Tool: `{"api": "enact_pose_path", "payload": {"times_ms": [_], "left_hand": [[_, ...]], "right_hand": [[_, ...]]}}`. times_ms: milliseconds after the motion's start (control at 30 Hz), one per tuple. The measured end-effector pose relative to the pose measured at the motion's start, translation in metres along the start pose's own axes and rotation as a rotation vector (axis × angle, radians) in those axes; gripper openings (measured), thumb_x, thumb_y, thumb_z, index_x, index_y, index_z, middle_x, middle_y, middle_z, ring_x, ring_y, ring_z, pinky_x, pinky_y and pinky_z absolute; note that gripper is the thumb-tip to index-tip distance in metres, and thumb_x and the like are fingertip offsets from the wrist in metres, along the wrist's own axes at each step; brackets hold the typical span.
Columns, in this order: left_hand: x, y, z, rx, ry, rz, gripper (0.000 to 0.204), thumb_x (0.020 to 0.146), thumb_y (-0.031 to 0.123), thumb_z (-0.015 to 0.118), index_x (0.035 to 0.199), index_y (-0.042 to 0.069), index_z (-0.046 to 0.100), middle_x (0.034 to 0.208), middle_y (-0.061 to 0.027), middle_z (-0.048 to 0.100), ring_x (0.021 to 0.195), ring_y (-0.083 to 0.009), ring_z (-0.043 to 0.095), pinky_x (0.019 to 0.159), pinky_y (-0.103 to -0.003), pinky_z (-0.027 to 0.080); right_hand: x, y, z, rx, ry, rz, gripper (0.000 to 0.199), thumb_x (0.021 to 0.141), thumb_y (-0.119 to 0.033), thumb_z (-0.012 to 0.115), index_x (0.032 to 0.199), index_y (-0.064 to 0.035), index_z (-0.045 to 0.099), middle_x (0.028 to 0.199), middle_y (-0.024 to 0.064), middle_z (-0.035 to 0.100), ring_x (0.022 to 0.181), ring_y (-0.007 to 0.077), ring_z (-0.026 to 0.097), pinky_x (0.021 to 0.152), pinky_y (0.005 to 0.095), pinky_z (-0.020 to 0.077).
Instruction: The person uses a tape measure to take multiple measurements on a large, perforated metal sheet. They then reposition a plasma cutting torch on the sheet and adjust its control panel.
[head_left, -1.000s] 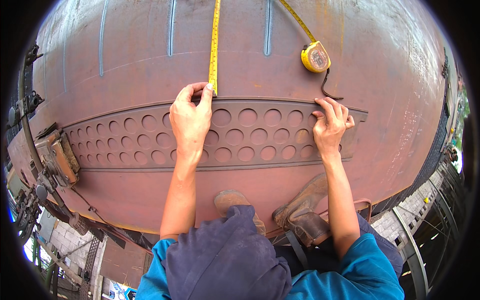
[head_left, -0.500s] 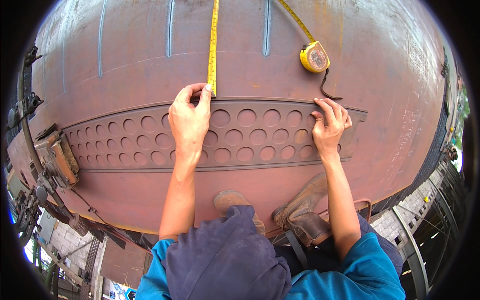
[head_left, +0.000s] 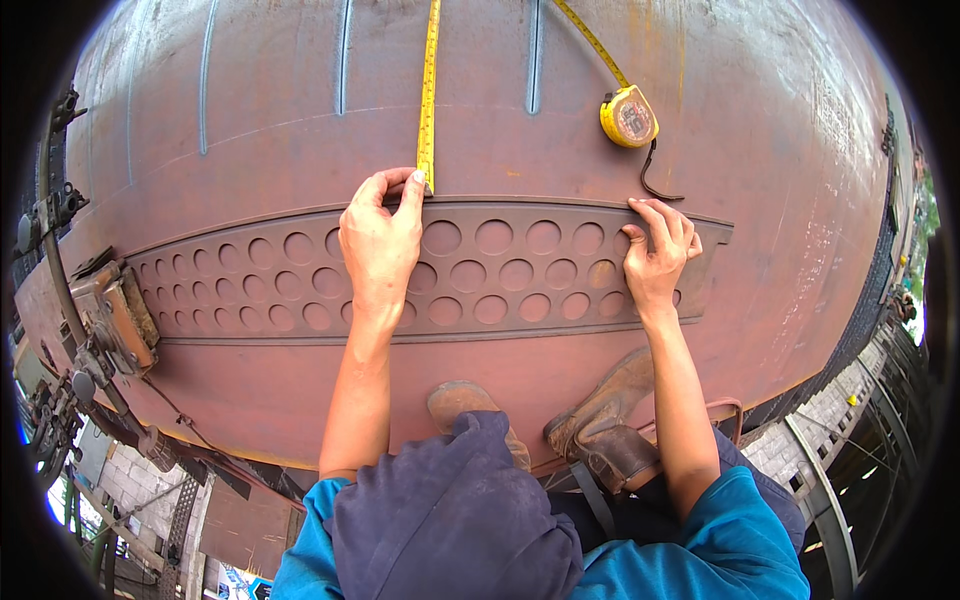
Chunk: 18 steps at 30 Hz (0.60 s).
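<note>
Here the left hand [head_left: 380, 245] lies flat on a long perforated steel plate [head_left: 300, 285], a curved strip with rows of round holes that sits on the rust-brown curved steel shell [head_left: 250, 120]. Its fingers [head_left: 410, 190] are drawn together at the plate's upper edge, pinching down the end of a yellow measuring tape blade [head_left: 429, 90], which runs straight up the shell from that edge. The right hand [head_left: 655, 255] rests on the same plate near its right end, its fingers [head_left: 660, 215] slightly spread and pressed on the upper edge, gripping nothing. Above the right hand, off the plate, the yellow tape measure case [head_left: 628, 116] lies on the shell, with a dark wrist strap [head_left: 655, 180] curling down from it toward the plate's edge. Below the plate two worn brown work boots [head_left: 600, 415] stand on the shell, between the person's forearms. At the plate's left end a rusty clamp fitting [head_left: 115, 315] is fixed to the shell's rim.
</note>
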<state>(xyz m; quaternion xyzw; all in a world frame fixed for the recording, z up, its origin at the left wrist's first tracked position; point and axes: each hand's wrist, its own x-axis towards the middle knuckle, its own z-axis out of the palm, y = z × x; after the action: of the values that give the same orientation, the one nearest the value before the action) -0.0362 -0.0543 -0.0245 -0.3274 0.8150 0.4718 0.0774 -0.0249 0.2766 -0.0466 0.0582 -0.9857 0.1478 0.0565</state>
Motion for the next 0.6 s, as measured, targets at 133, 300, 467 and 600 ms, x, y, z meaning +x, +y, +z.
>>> {"api": "enact_pose_path", "payload": {"times_ms": [133,300,467,600], "left_hand": [[0.0012,-0.0041,0.0004,-0.008,-0.004,0.061,0.030,0.098,0.026,0.073,0.111,-0.001,0.076,0.095,-0.0084,0.079,0.086,-0.0130,0.070,0.081,-0.029,0.053],[0.0008,-0.0014,0.0002,-0.031,-0.016,0.034,0.030,0.098,0.026,0.074,0.111,-0.001,0.076,0.097,-0.0100,0.079,0.089,-0.0150,0.071,0.084,-0.030,0.054],[0.0005,-0.0018,0.0010,-0.001,0.003,0.073,0.029,0.098,0.025,0.073,0.111,-0.001,0.076,0.096,-0.0098,0.079,0.089,-0.0146,0.071,0.084,-0.030,0.054],[0.0014,-0.0026,0.0002,-0.004,-0.007,0.057,0.029,0.098,0.026,0.074,0.111,0.000,0.077,0.096,-0.0095,0.079,0.090,-0.0146,0.072,0.085,-0.030,0.054]], "right_hand": [[-0.0006,0.0003,0.0009,0.004,0.011,0.010,0.035,0.083,-0.013,0.079,0.116,-0.0237,0.076,0.117,-0.0095,0.070,0.116,0.0162,0.057,0.104,0.0415,0.0272],[-0.0015,0.0003,0.0015,0.022,0.013,0.018,0.036,0.082,-0.011,0.079,0.116,-0.0232,0.076,0.117,-0.0095,0.070,0.116,0.0167,0.057,0.105,0.0417,0.0267],[-0.0019,0.0007,0.0024,0.029,0.015,0.024,0.036,0.082,-0.011,0.079,0.115,-0.0229,0.077,0.117,-0.0093,0.070,0.116,0.0170,0.057,0.106,0.0420,0.0266],[-0.0026,0.0014,0.0028,0.027,0.020,0.024,0.036,0.081,-0.010,0.079,0.116,-0.0229,0.077,0.117,-0.0091,0.070,0.117,0.0171,0.057,0.106,0.0422,0.0265]]}}
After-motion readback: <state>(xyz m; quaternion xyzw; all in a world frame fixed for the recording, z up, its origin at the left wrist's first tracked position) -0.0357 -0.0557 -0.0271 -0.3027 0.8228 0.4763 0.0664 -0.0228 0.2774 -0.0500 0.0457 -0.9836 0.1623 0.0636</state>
